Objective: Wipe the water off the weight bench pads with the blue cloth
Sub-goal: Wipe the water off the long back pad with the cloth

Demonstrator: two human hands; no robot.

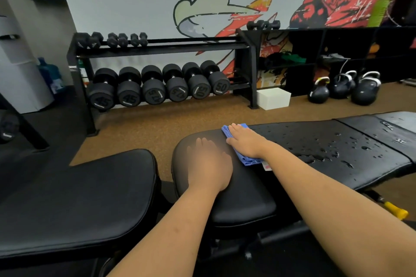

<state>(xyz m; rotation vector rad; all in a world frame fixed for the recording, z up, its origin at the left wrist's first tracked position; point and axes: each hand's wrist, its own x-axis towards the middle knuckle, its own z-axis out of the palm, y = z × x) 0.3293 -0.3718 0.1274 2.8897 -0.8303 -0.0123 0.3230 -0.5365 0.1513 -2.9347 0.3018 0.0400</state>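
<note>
We found the right hand (pixel 245 141) flat, fingers straight, pressing the folded blue cloth (pixel 242 153) on the black padded weight bench (pixel 315 141) — droplets lay rightward; the blurred left hand (pixel 209 164) rested open-fingered near it.

A single wide-angle view from the person's head looks forward and down, close over the weight bench pads (pixel 247 200) filling the lower half. The dumbbell rack (pixel 157 49) stands farther off at 11 o'clock, the kettlebells (pixel 342 87) at 2 o'clock.
</note>
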